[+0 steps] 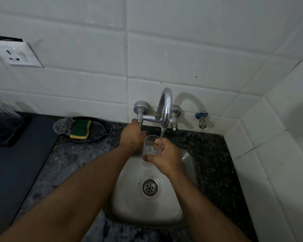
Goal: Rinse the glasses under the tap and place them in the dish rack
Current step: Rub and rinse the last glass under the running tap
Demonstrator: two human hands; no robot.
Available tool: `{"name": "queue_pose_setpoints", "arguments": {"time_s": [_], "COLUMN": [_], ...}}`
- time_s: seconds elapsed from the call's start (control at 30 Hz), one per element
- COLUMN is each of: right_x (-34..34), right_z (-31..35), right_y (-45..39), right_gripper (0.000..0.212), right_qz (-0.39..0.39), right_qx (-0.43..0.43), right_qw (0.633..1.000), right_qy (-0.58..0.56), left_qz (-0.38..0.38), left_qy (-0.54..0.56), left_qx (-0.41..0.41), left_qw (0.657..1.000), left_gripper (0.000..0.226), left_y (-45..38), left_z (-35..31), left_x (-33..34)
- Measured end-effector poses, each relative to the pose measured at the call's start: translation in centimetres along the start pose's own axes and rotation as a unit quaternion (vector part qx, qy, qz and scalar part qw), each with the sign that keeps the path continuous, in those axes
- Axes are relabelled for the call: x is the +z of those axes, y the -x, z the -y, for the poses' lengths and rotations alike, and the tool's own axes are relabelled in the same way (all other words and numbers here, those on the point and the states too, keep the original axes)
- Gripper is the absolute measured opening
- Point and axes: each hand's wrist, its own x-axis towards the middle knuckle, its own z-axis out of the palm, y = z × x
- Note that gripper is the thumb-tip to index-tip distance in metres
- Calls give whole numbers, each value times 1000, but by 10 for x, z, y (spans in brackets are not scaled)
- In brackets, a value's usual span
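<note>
My right hand (pixel 166 155) grips a clear drinking glass (pixel 149 147) upright over the steel sink (pixel 129 203). A thin stream of water (pixel 162 132) runs from the curved chrome tap (pixel 165 105) onto the glass rim and my right fingers. My left hand (pixel 132 135) reaches up to the tap's left valve handle (pixel 139 119), fingers curled round it. Another clear ribbed glass (pixel 0 112) stands upside down on the dark dish rack tray (pixel 19 137) at the far left.
A black dish (pixel 98 130) behind the sink's left holds a green-yellow sponge (pixel 81 129) and a steel scrubber (pixel 63 125). A small spare tap (pixel 201 119) sticks out of the tiled wall at right. A wall socket (pixel 16 55) is upper left. Speckled granite counter (pixel 73 154) surrounds the sink.
</note>
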Motion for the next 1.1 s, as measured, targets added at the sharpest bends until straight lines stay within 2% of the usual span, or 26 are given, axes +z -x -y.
{"name": "queue_pose_setpoints", "arguments": {"time_s": [0.17,0.23,0.33,0.4,0.5,0.63,0.7,0.77,0.83,0.9,0.97,1.03,1.1], "right_x": [-2,-3,-7,-10,-9,-12,-12,-11,-11,-13,-13,-12,-11], "right_z": [2,2,1,0,6,6,8,10,11,8,4,4,5], "right_y": [3,4,5,6,10,12,11,8,6,7,10,12,11], "right_gripper": [58,61,58,57,58,55,57,61,63,56,46,46,49], "right_qz": [-2,10,19,2,9,23,-4,-5,28,31,43,92,138], "right_qx": [-2,-3,10,14,2,6,7,2,5,16,17,26,47], "right_qw": [1000,999,999,999,999,999,1000,1000,999,999,997,990,981], "right_qy": [19,32,37,39,35,24,18,19,15,25,64,102,125], "left_qz": [18,16,-1,-2,0,26,59,80,110,183,242,260,258], "left_qy": [-48,-100,-244,-293,-299,-99,-10,85,213,363,442,461,461], "left_qx": [20,42,85,113,104,14,-25,-81,-161,-221,-228,-207,-182], "left_qw": [998,994,966,950,949,995,998,990,957,887,833,823,829], "left_gripper": [42,45,71,86,73,59,37,34,42,48,54,54,46], "left_y": [1,-1,-3,-4,-3,4,14,28,42,57,72,82,89], "left_z": [2,3,5,5,1,7,10,13,14,14,12,10,7], "left_x": [-1,-3,-3,-1,0,-1,-1,2,2,-2,-7,-7,-1]}}
